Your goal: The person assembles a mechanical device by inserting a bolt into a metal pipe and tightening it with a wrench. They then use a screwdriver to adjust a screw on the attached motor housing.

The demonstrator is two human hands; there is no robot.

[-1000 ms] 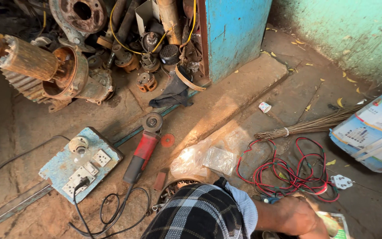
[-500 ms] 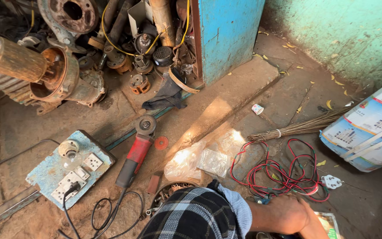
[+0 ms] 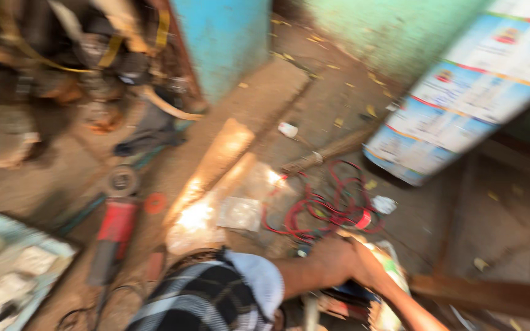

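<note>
At the lower centre of the floor: one hand (image 3: pixel 338 263) down at a bundle of packets (image 3: pixel 363 300), beside a red wire coil (image 3: pixel 326 208).

Frame blurred; which hand this is, and whether its fingers are closed on anything, cannot be told. No second hand visible. The packets lie under the hand; the coil lies just beyond at 12 o'clock, clear plastic bags (image 3: pixel 228 214) at 10, a red angle grinder (image 3: pixel 115 227) at 9, a printed sack (image 3: pixel 461 92) at 1. Judgement: lift slowly, keeping fingers clear of loose wire loops.
</note>
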